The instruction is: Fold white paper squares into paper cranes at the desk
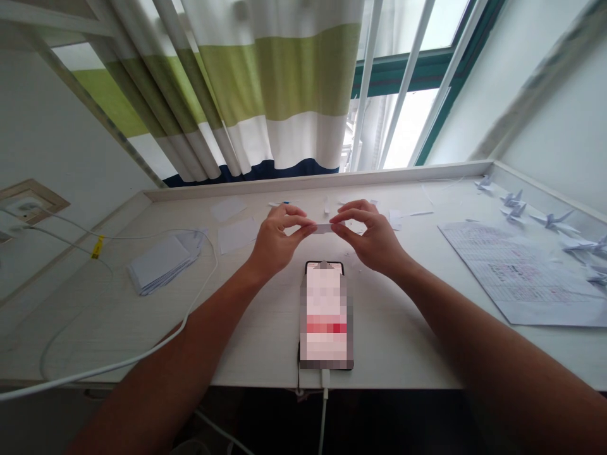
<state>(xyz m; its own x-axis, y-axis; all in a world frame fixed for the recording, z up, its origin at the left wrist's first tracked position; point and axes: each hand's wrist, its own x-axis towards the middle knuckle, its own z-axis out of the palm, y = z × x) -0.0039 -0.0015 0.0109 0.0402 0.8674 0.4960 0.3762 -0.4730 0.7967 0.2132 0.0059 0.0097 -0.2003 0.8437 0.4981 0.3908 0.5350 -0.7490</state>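
Observation:
A small strip of white paper (324,228) is stretched level between my two hands, above the desk. My left hand (283,232) pinches its left end between thumb and fingertips. At the other end, my right hand (363,229) grips it the same way. Fingertips cover both ends, so any folds there are hidden. Just below, towards me, a phone (326,316) lies face up with its screen lit and blurred. Small paper scraps lie about on the desk behind and beside my hands.
A stack of white paper (164,262) lies left, near a long white cable (199,294). On the right are a written sheet (521,275) and several folded paper cranes (552,219). The phone's charging plug (325,379) hangs over the front edge. Behind the desk (393,354) hangs a curtain (284,82).

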